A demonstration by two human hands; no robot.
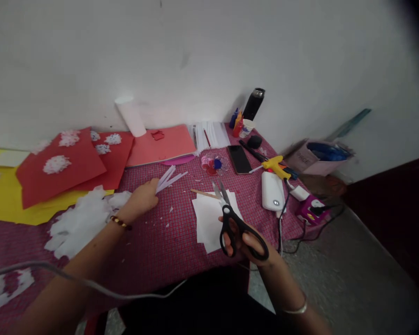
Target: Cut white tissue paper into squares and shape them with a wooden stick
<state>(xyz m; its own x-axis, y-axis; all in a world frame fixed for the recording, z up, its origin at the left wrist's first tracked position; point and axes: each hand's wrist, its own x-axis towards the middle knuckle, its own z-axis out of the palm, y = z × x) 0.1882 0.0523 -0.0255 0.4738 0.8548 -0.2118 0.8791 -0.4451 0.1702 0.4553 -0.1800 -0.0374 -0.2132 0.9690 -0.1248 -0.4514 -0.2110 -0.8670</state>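
My right hand [246, 242] has its fingers through the handles of black-handled scissors [231, 213]. Their blades stand a little apart, pointing away from me above white paper sheets [209, 221]. My left hand [142, 200] is closed around one end of several narrow pale paper strips [167, 179], which fan out to the right over the checked tablecloth [150, 256]. Crumpled white tissue paper [78, 228] lies beside my left wrist. A thin wooden stick [203, 193] rests at the upper edge of the white sheets.
Red sheets [80, 179] with paper puffs lie left. Behind are a paper roll [131, 116], paint bottles [238, 124] and a black flask [254, 103]. A phone [239, 159], power bank [272, 191], yellow glue gun [276, 166] and cables are right. A grey cable [104, 291] crosses in front.
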